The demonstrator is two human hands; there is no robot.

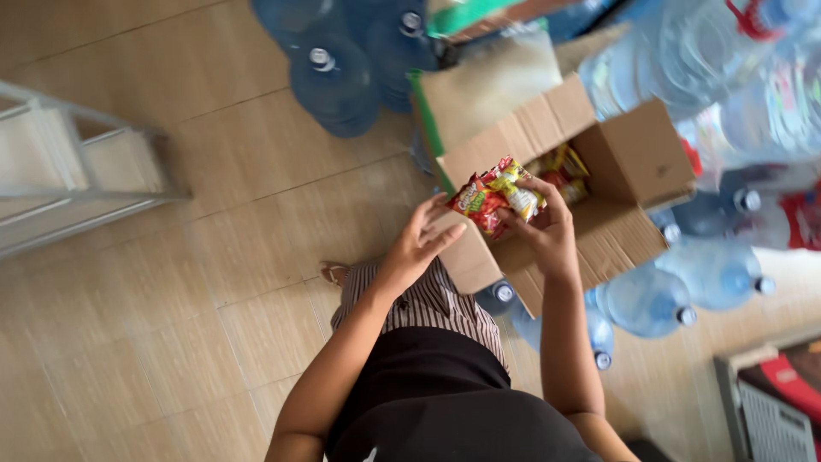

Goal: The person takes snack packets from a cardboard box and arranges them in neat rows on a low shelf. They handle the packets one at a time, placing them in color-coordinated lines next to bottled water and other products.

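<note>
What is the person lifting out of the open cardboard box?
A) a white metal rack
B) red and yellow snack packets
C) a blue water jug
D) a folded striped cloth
B: both hands, left hand and right hand, hold red and yellow snack packets just above the open cardboard box.

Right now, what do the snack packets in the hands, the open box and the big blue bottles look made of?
Snack packets: glossy printed plastic film, crinkled and shiny. Box: brown corrugated cardboard, matte, with folded flaps. Blue bottles: translucent hard plastic, likely, with light glinting through.
</note>
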